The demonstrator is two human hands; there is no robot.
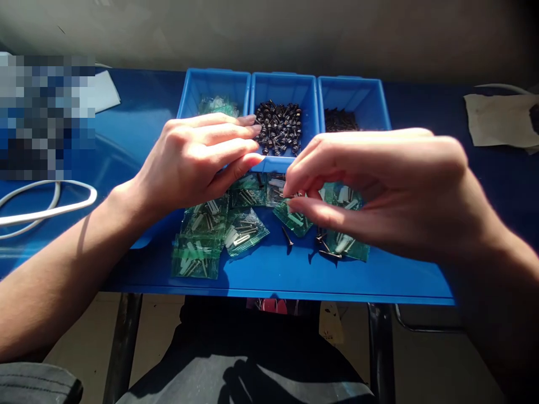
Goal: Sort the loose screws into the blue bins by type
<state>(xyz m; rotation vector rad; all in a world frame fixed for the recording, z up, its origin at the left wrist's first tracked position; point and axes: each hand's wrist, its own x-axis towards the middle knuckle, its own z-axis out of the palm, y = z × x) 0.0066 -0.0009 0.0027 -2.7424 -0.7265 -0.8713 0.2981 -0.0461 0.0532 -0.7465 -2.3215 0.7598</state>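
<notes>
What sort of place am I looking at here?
Probably a small-parts workstation: three blue bins stand on a blue table, the middle one holding dark screw-like parts, with green-tinted packets of small pieces lying in front.

Left hand (197, 157) and right hand (379, 185) bare, slender-fingered, left forearm (80, 269) bare, trousers (189, 376) dark grey, plain, near black in shade

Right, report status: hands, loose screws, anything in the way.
Left hand extended at blue bins. Right hand curled above green packets, grip unclear. Loose screws on tabletop. Right hand partly hiding packets.
</notes>
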